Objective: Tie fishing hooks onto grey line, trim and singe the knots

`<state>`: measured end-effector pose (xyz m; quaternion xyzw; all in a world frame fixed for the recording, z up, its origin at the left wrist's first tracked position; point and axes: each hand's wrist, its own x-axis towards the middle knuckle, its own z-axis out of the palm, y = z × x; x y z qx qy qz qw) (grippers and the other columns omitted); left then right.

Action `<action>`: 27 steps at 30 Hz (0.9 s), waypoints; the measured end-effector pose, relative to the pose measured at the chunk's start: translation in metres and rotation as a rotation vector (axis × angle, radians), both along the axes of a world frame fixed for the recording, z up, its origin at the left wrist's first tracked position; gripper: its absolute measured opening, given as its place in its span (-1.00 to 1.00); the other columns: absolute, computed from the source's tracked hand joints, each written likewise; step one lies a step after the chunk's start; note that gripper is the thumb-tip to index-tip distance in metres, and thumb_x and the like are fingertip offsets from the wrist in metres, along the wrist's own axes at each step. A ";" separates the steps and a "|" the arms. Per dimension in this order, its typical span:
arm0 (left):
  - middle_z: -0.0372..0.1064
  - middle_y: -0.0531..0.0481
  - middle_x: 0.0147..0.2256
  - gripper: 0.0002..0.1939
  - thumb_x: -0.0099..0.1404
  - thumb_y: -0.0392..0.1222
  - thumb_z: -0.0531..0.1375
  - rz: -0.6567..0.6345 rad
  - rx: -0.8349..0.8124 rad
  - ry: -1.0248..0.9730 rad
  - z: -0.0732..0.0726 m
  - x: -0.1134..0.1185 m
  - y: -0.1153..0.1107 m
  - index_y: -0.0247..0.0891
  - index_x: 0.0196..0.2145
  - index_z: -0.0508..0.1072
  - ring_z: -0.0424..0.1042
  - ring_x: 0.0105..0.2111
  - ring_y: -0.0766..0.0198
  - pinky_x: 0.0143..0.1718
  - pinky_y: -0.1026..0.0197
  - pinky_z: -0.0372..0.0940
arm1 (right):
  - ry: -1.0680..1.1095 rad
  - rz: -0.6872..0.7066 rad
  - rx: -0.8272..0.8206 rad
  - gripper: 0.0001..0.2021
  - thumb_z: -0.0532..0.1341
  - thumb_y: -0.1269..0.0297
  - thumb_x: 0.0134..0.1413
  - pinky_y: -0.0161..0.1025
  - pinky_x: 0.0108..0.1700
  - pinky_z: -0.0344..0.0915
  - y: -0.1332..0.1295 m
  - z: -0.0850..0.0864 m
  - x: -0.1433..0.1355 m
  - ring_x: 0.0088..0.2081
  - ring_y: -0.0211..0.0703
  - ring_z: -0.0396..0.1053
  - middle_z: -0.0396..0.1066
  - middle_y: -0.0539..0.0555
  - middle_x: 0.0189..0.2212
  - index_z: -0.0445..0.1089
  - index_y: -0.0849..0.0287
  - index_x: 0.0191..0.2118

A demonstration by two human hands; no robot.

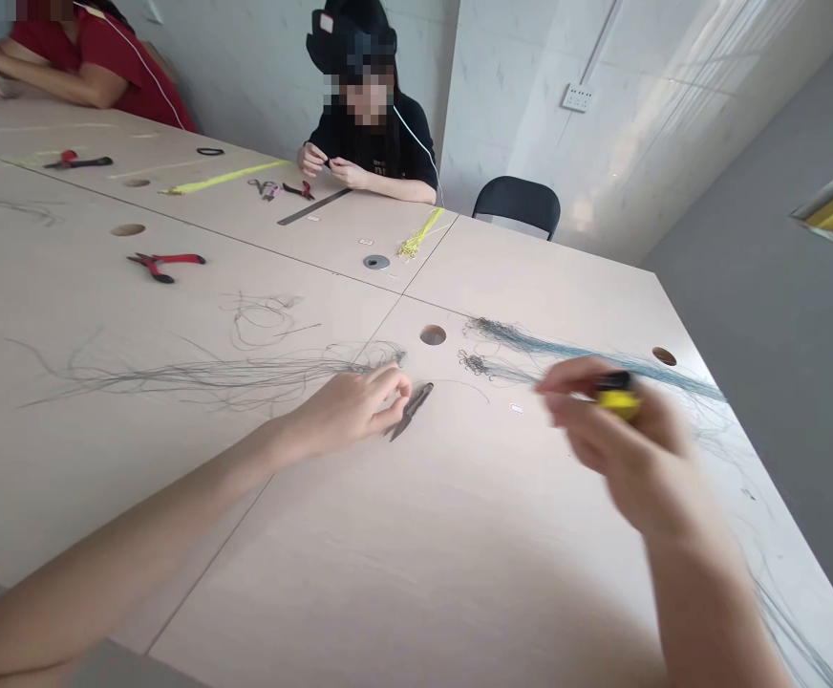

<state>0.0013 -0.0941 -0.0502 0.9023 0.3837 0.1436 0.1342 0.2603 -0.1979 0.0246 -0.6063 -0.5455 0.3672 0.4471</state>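
My left hand (359, 406) is closed in a pinch over the table, and anything between its fingertips is too small to make out. Beside its fingertips lies a pair of dark thread snips (412, 411). A loose bundle of thin grey lines (208, 376) stretches leftward behind the hand. My right hand (621, 430), blurred by motion, is wrapped round a small yellow-and-black tool (618, 394) whose kind is not clear. Near its fingertips are a small bundle with dark hook-like ends (475, 363) and a longer bundle of bluish lines (566, 349).
Red-handled pliers (165, 265), a grey disc (376, 262) and yellow strands (420, 234) lie farther back. The table has round holes, one (432, 334) near the middle. Across sits a person in black (413, 143); another in red (112, 72) is far left. A black chair (518, 201) stands behind.
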 end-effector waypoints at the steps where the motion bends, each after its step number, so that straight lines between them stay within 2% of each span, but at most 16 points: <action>1: 0.32 0.09 -0.45 -0.86 0.39 -0.19 -0.02 -0.034 0.046 -0.034 -0.002 0.002 -0.005 -0.20 -0.30 0.29 0.24 -0.60 0.36 -0.51 0.29 0.08 | 0.015 0.052 -0.095 -0.82 0.28 0.15 0.07 -0.30 -0.57 -0.06 0.010 -0.011 -0.012 -0.59 -0.37 0.01 0.20 -0.07 -0.55 0.44 0.16 -0.33; 3: 0.30 0.11 -0.45 -0.88 0.40 -0.25 -0.01 -0.089 0.127 -0.085 -0.005 0.006 -0.014 -0.21 -0.29 0.28 0.22 -0.61 0.39 -0.53 0.30 0.05 | -0.010 0.158 -0.237 -0.78 0.25 0.12 0.06 -0.30 -0.55 -0.07 0.029 -0.035 -0.034 -0.57 -0.34 0.00 0.11 -0.09 -0.61 0.40 0.18 -0.41; 6: 0.30 0.13 -0.46 -0.90 0.39 -0.31 0.01 -0.135 0.199 -0.124 -0.010 0.009 -0.023 -0.22 -0.28 0.28 0.18 -0.65 0.43 -0.58 0.31 0.00 | 0.013 0.207 -0.347 -0.68 0.24 0.03 0.05 -0.30 -0.55 -0.12 0.042 -0.066 -0.051 -0.58 -0.36 -0.10 -0.03 -0.13 -0.64 0.30 0.17 -0.51; 9: 0.30 0.14 -0.45 -0.91 0.40 -0.33 0.01 -0.160 0.219 -0.130 -0.013 0.011 -0.027 -0.23 -0.27 0.28 0.17 -0.66 0.44 -0.60 0.30 -0.01 | 0.092 0.227 -0.353 -0.68 0.25 0.00 0.02 -0.30 -0.55 -0.11 0.040 -0.078 -0.054 -0.59 -0.36 -0.09 0.01 -0.13 -0.63 0.28 0.15 -0.49; 13: 0.37 0.08 -0.37 -0.93 0.42 -0.27 0.03 -0.131 0.216 -0.151 -0.017 0.013 -0.027 -0.25 -0.22 0.30 0.26 -0.59 0.40 -0.55 0.29 0.07 | 0.141 0.235 -0.312 -0.73 0.26 0.06 -0.03 -0.30 -0.54 -0.10 0.040 -0.076 -0.050 -0.58 -0.37 -0.06 0.12 -0.11 -0.58 0.30 0.16 -0.48; 15: 0.42 -0.05 -0.24 -0.86 0.41 -0.19 0.09 -0.101 0.199 -0.168 -0.018 0.015 -0.027 -0.27 -0.13 0.33 0.41 -0.39 0.28 -0.39 0.25 0.22 | 0.141 0.233 -0.302 -0.74 0.27 0.07 -0.05 -0.29 -0.54 -0.11 0.044 -0.073 -0.045 -0.59 -0.39 -0.07 0.16 -0.10 -0.57 0.31 0.17 -0.48; 17: 0.44 -0.13 -0.12 -0.79 0.38 -0.12 0.17 -0.137 0.143 -0.154 -0.019 0.018 -0.028 -0.28 -0.10 0.37 0.42 -0.16 0.14 -0.16 0.14 0.27 | 0.107 0.206 -0.266 -0.74 0.27 0.07 -0.06 -0.30 -0.55 -0.10 0.049 -0.069 -0.036 -0.60 -0.38 -0.05 0.18 -0.09 -0.57 0.34 0.18 -0.46; 18: 0.45 -0.11 -0.13 -0.82 0.37 -0.12 0.18 -0.185 0.095 -0.137 -0.018 0.020 -0.029 -0.26 -0.14 0.41 0.40 -0.11 0.11 -0.07 0.10 0.24 | 0.074 0.178 -0.235 -0.74 0.27 0.07 -0.06 -0.30 -0.55 -0.10 0.052 -0.067 -0.030 -0.59 -0.37 -0.04 0.17 -0.09 -0.58 0.35 0.18 -0.44; 20: 0.48 -0.04 -0.24 -0.86 0.41 -0.15 0.16 -0.293 -0.015 -0.099 -0.015 0.023 -0.035 -0.24 -0.28 0.44 0.38 -0.13 0.14 -0.02 0.09 0.19 | -0.010 0.100 -0.157 -0.74 0.27 0.07 -0.04 -0.30 -0.55 -0.09 0.057 -0.061 -0.015 -0.59 -0.35 -0.02 0.12 -0.11 -0.62 0.36 0.18 -0.43; 22: 0.45 0.02 -0.37 -0.76 0.45 -0.21 0.10 -0.390 -0.109 -0.070 -0.008 0.026 -0.046 -0.26 -0.39 0.42 0.38 -0.25 0.23 -0.07 0.15 0.19 | -0.085 0.003 -0.072 -0.75 0.27 0.09 -0.03 -0.30 -0.55 -0.10 0.062 -0.055 0.003 -0.59 -0.35 -0.03 0.06 -0.13 -0.65 0.35 0.18 -0.46; 27: 0.46 0.05 -0.40 -0.78 0.44 -0.25 0.10 -0.692 -0.161 0.086 0.002 0.031 -0.087 -0.24 -0.37 0.46 0.35 -0.43 0.28 -0.24 0.20 0.22 | -0.143 -0.289 0.132 -0.81 0.29 0.21 -0.04 -0.31 -0.57 -0.14 0.070 -0.038 0.050 -0.61 -0.36 -0.05 0.02 -0.14 -0.68 0.32 0.17 -0.51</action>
